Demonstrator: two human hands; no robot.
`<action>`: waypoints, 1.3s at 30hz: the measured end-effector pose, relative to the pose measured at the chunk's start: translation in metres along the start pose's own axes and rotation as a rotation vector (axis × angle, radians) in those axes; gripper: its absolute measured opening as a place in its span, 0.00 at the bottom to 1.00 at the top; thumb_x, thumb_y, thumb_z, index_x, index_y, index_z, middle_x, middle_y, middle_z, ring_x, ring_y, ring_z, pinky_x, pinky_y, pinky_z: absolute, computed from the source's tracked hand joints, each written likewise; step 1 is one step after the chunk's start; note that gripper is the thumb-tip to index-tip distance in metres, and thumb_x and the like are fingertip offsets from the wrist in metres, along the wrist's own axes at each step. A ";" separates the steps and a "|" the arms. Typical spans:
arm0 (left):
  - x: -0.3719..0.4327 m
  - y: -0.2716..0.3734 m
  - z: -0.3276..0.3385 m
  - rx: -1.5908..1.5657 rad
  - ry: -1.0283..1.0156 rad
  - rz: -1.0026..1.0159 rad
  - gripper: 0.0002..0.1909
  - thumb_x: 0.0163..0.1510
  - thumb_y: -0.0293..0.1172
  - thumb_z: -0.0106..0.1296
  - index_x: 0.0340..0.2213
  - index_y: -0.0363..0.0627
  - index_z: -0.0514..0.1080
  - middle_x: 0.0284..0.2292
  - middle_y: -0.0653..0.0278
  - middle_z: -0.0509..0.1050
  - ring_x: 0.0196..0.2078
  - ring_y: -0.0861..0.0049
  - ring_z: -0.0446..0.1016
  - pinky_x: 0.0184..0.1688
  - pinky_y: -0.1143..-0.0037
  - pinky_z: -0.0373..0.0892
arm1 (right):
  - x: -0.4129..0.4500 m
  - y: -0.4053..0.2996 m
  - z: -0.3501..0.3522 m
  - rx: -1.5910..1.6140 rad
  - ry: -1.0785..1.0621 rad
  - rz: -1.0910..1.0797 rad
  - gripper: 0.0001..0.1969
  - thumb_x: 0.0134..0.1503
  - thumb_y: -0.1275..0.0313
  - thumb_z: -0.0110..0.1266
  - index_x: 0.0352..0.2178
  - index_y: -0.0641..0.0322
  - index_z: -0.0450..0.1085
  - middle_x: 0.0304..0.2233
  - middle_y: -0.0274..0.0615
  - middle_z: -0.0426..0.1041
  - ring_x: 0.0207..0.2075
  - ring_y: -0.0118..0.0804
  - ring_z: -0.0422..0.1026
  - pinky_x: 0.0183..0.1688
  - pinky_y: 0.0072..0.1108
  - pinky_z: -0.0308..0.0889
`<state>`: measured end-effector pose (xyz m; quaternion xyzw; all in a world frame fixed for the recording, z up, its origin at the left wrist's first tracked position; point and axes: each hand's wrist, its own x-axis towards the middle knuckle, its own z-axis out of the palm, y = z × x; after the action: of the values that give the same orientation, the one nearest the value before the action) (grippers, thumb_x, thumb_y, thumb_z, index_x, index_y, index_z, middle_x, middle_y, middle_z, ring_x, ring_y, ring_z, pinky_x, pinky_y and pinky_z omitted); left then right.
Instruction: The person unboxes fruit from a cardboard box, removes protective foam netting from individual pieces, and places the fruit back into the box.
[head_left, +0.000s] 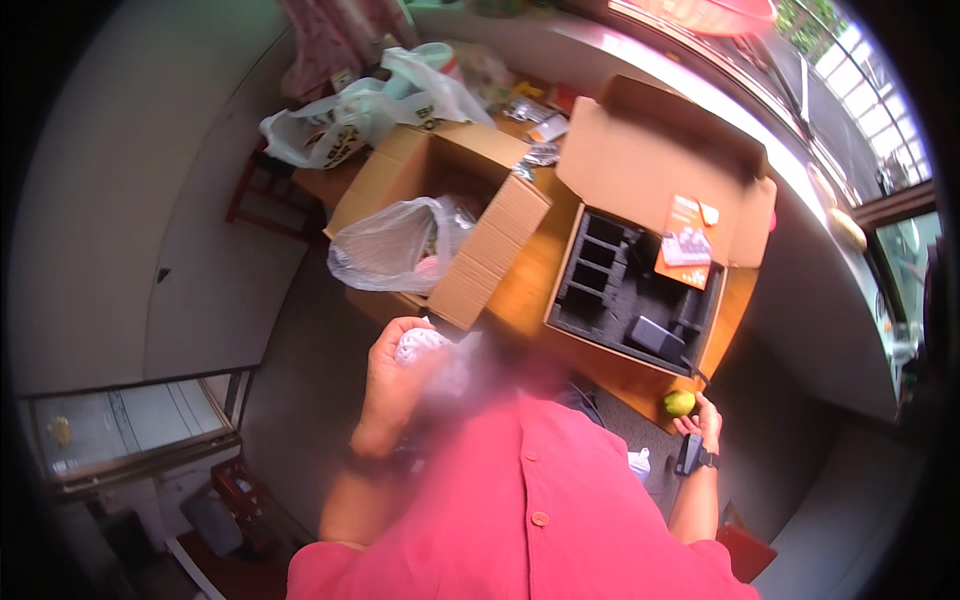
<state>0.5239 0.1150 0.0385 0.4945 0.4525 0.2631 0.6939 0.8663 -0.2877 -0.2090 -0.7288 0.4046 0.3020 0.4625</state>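
My left hand (394, 375) is closed around a white, dotted wrap (420, 346), possibly netting; what lies inside is hidden, and the area beside it is blurred. Just beyond it stands an opened cardboard box (491, 251), with a clear plastic bag (390, 251) spilling over its near side. At the near right corner of the wooden table (525, 277) is a yellow-green fruit (679, 403). The fingers of my right hand (699, 427) are at the fruit's near right side; whether they grip it or only touch it is unclear. A dark watch-like device (690, 455) is on that wrist.
A second open carton (660, 142) holds black foam (615, 300), an orange printed leaflet (686, 244) and a grey device (658, 337). White plastic bags (375, 112) and silvery wrappers (541, 154) lie farther back. A window ledge (585, 37) runs along the back right.
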 end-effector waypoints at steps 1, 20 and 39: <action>0.000 -0.004 -0.011 -0.001 0.026 0.011 0.11 0.53 0.17 0.58 0.38 0.40 0.71 0.29 0.67 0.76 0.29 0.85 0.75 0.32 0.82 0.72 | -0.014 -0.016 0.008 0.026 -0.019 -0.013 0.25 0.52 0.59 0.64 0.46 0.62 0.66 0.46 0.50 0.66 0.41 0.52 0.72 0.33 0.41 0.77; 0.112 -0.006 -0.154 0.749 -0.027 0.495 0.19 0.46 0.17 0.53 0.42 0.39 0.72 0.38 0.49 0.75 0.40 0.50 0.75 0.40 0.66 0.71 | -0.389 -0.026 0.444 -1.048 -1.255 -1.592 0.12 0.56 0.81 0.47 0.39 0.68 0.75 0.35 0.51 0.78 0.36 0.43 0.77 0.42 0.27 0.70; 0.109 -0.003 -0.188 0.579 -0.113 0.389 0.16 0.43 0.18 0.59 0.37 0.39 0.71 0.37 0.55 0.73 0.40 0.57 0.75 0.41 0.68 0.70 | -0.298 -0.001 0.544 -1.606 -0.611 -1.692 0.38 0.43 0.67 0.65 0.57 0.58 0.63 0.58 0.50 0.64 0.61 0.50 0.61 0.64 0.31 0.55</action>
<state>0.4065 0.2867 -0.0238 0.7615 0.3663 0.2234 0.4859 0.6854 0.3047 -0.1774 -0.7415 -0.6307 0.2288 0.0054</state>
